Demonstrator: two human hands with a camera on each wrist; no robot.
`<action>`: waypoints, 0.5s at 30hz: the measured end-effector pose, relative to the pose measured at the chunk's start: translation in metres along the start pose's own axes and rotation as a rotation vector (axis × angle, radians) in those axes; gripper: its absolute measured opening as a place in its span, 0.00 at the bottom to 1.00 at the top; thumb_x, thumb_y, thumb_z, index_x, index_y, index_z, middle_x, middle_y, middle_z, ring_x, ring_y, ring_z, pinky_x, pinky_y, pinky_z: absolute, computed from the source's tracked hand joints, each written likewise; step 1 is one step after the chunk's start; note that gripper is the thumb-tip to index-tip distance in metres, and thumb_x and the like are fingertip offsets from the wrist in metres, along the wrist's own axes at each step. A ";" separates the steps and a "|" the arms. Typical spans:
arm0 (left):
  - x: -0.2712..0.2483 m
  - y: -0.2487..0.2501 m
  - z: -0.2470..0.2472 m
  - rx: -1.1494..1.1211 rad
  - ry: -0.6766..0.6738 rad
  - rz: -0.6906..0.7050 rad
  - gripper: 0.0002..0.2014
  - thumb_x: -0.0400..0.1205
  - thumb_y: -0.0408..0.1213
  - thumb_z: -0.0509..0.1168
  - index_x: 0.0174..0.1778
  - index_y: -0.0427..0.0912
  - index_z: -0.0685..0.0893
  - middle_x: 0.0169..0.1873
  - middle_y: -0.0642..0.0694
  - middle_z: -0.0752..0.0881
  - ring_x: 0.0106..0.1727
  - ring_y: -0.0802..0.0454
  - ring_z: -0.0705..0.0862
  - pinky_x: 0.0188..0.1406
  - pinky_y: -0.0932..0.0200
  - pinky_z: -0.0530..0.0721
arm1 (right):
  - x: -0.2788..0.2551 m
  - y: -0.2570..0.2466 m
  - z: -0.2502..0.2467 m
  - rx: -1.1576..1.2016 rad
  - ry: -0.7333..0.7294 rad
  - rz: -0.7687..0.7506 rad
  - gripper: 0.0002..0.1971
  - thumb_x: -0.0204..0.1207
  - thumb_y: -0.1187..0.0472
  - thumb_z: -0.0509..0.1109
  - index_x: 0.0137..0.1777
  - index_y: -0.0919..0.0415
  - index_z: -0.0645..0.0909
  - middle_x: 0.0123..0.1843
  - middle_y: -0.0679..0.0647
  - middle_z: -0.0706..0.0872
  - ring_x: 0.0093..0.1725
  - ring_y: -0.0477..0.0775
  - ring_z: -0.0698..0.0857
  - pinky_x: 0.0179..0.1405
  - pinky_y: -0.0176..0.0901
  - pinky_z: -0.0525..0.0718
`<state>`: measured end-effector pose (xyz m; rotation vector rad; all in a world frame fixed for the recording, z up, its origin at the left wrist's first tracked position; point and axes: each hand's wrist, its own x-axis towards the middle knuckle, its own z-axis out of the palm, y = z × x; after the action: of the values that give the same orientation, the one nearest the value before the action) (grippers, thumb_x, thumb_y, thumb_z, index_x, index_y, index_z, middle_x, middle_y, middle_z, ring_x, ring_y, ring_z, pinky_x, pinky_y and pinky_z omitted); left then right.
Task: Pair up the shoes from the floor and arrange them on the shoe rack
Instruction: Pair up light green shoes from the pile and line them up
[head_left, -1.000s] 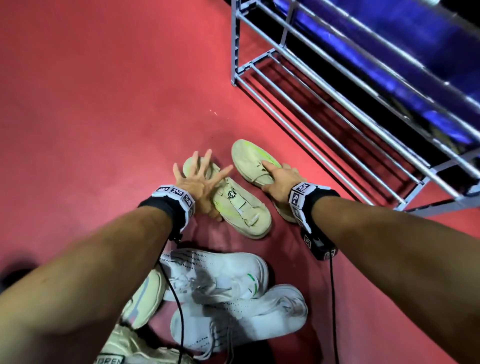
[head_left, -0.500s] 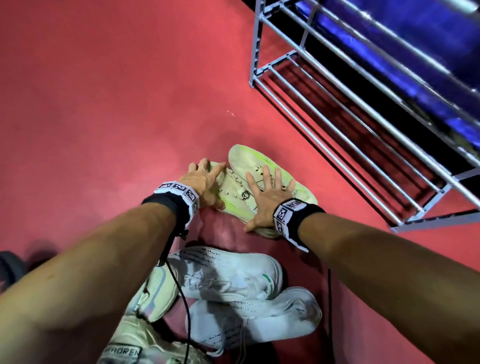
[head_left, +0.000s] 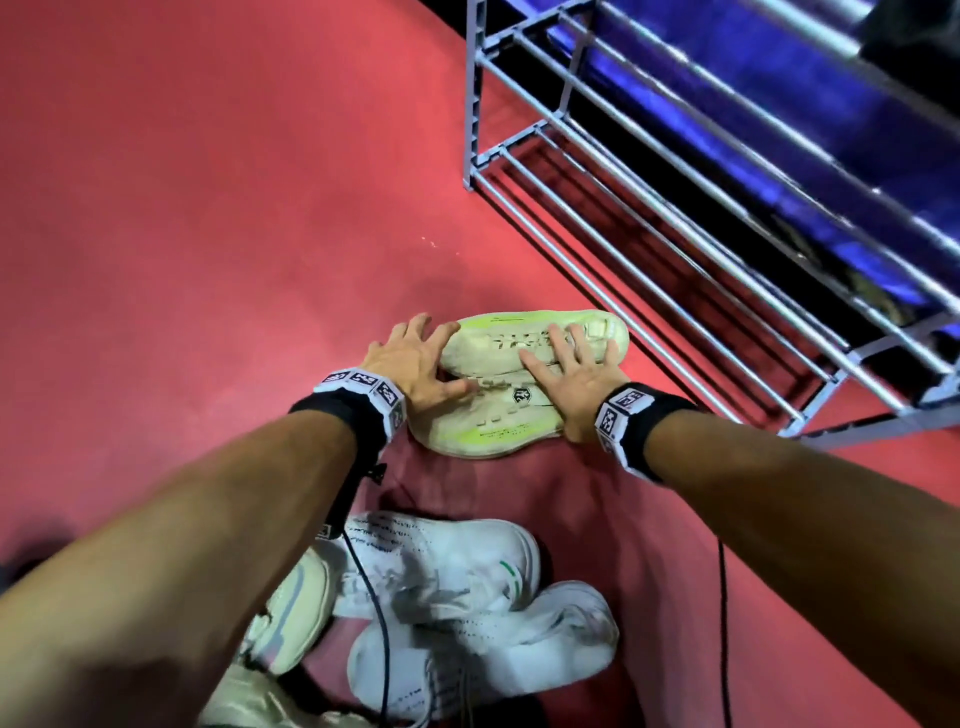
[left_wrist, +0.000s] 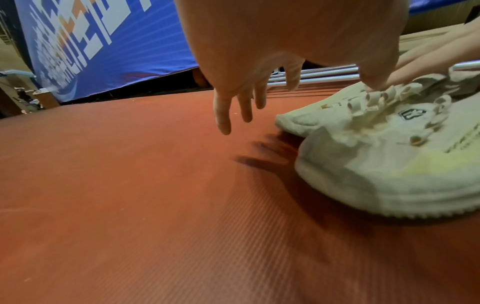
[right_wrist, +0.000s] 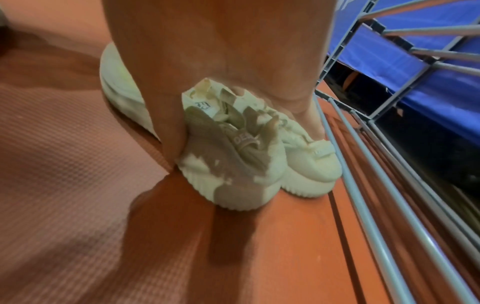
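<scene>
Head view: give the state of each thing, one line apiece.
Cream shoes: paired side by side on the floor, touching.
Left hand: fingers spread, thumb on the laces.
Right hand: flat across both shoes.
White shoes: on the floor, overlapping.
Rack: visible shelves bare.

Two bare forearms reach forward and down, each with a black wristband carrying white coded markers. The left hand (head_left: 410, 364) has its fingers spread and straight, thumb angled inward. The right hand (head_left: 576, 374) lies flat, palm down, fingers extended and slightly apart
</scene>
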<state>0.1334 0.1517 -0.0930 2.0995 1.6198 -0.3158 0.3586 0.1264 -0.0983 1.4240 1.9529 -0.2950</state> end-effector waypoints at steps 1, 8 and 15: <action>0.005 0.005 0.000 -0.002 -0.006 0.024 0.45 0.76 0.70 0.62 0.84 0.57 0.52 0.84 0.42 0.51 0.83 0.41 0.55 0.75 0.29 0.64 | -0.001 0.000 0.004 0.026 0.011 0.015 0.57 0.72 0.53 0.73 0.83 0.43 0.28 0.85 0.63 0.28 0.83 0.72 0.34 0.74 0.83 0.47; 0.040 0.029 0.006 0.035 -0.135 0.135 0.47 0.74 0.73 0.61 0.82 0.69 0.42 0.83 0.47 0.28 0.84 0.41 0.32 0.77 0.26 0.45 | 0.001 0.001 0.020 0.202 -0.011 0.014 0.51 0.75 0.57 0.70 0.83 0.36 0.33 0.86 0.61 0.32 0.84 0.71 0.37 0.79 0.74 0.52; 0.039 0.037 0.019 0.080 -0.249 0.065 0.46 0.75 0.68 0.65 0.83 0.69 0.43 0.84 0.48 0.32 0.84 0.42 0.33 0.79 0.31 0.46 | 0.002 0.007 0.016 0.184 -0.022 -0.016 0.47 0.79 0.53 0.69 0.84 0.33 0.38 0.87 0.55 0.36 0.86 0.67 0.41 0.82 0.68 0.52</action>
<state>0.1816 0.1682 -0.1184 2.0722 1.4119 -0.6035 0.3711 0.1215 -0.1097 1.5149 1.9609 -0.5070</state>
